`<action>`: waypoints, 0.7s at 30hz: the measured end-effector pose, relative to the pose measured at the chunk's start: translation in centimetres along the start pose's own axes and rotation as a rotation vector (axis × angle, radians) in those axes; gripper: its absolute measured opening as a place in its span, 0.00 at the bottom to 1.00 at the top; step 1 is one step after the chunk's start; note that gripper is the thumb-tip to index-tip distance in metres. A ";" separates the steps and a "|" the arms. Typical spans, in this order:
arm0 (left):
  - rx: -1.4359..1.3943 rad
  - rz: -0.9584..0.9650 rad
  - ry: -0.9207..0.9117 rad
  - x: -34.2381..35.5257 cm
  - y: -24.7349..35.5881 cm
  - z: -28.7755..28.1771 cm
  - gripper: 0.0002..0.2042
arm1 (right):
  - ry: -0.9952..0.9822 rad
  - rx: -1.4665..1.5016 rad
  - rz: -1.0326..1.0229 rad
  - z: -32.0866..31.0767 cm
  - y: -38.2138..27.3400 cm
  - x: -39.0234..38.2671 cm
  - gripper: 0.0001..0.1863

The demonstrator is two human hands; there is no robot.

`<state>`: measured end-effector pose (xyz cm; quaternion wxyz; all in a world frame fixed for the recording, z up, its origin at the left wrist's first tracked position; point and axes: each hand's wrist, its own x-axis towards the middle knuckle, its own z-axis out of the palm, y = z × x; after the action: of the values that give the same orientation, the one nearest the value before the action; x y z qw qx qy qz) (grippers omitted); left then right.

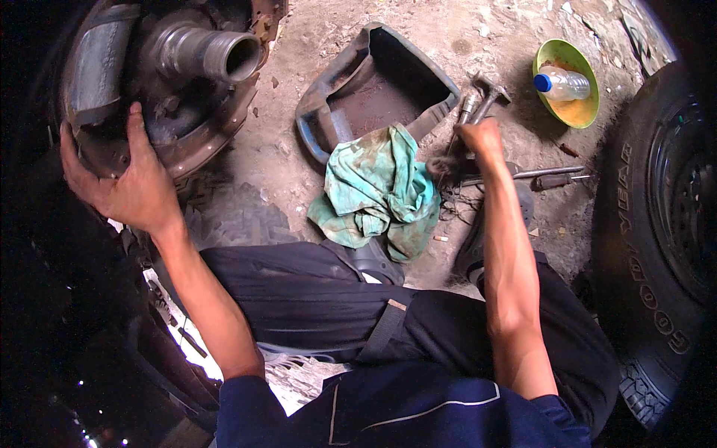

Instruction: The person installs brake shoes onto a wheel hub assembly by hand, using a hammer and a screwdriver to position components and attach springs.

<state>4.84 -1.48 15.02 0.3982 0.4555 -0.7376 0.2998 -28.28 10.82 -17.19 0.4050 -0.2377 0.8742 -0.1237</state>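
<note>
At the upper left, a grey curved brake shoe [101,63] sits against a dark round wheel hub assembly with a threaded metal spindle [216,54]. My left hand [131,183] grips the shoe's lower end, its thumb and fingers spread to either side. My right hand [482,142] is lowered to the ground on the right, closed round the handle of a hammer [491,93]. Beside the hammer head lies a short metal socket-like piece [470,107]. A stained green cloth [377,187] is draped over the near edge of a cut-open dark container [441,89].
A green bowl [592,112] holding a clear bottle with a blue cap [567,84] stands at the upper right. Below it lie a metal bar [549,172] and a screwdriver [553,181]. A large tyre [635,224] fills the right side. My legs stretch across the lower middle.
</note>
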 end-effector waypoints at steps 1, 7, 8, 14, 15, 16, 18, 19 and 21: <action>0.004 0.000 -0.003 0.0 0.1 0.0 0.32 | -0.075 0.032 -0.015 -0.4 0.5 1.0 0.20; 0.031 0.045 -0.007 0.1 -0.2 -0.1 0.32 | -0.478 0.434 -0.083 -6.6 -2.1 -0.3 0.10; 0.023 0.038 -0.004 0.1 -0.2 -0.1 0.32 | -0.484 0.739 -0.048 -6.5 -2.9 -1.2 0.12; -0.009 0.006 -0.006 0.1 0.2 -0.1 0.33 | -0.376 0.936 -0.234 -6.7 -7.3 -4.4 0.10; 0.001 0.013 -0.004 0.1 0.3 0.0 0.33 | -0.298 1.119 -0.111 -5.2 -8.4 -6.2 0.13; 0.015 0.020 -0.003 0.2 0.2 -0.2 0.33 | -0.361 1.250 -0.036 -3.9 -9.5 -7.4 0.18; 0.036 0.028 -0.008 0.0 0.0 -0.3 0.33 | -0.317 1.239 0.050 -1.2 -12.1 -11.7 0.26; 0.041 0.029 -0.009 0.1 0.0 -0.3 0.33 | -0.340 1.259 0.066 0.3 -12.8 -13.2 0.29; 0.042 0.025 -0.017 0.3 0.3 -0.1 0.33 | -0.368 1.296 -0.136 3.5 -13.8 -16.1 0.28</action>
<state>4.56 -1.39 15.32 0.3783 0.4571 -0.7402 0.3163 -12.25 7.21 -3.36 0.5994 -0.0185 0.5229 -0.6058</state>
